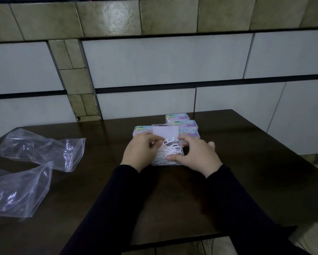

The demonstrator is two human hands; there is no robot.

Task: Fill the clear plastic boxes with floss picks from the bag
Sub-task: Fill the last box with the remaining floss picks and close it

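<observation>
While both hands work at its middle, the dark wooden table (228, 181) carries everything: two crumpled clear plastic bags (40, 150) lie well apart to the left of the hands, and closed, labelled boxes (185, 124) stand just beyond them. Between the hands sits an open clear plastic box (166, 162), its lid (165, 133) raised at the far side, heaped with white floss picks (170, 150). The left hand (140, 152) curls its fingers onto the picks at the box's left edge; the right hand (196, 155) cups the box's right side, thumb at its near corner.
</observation>
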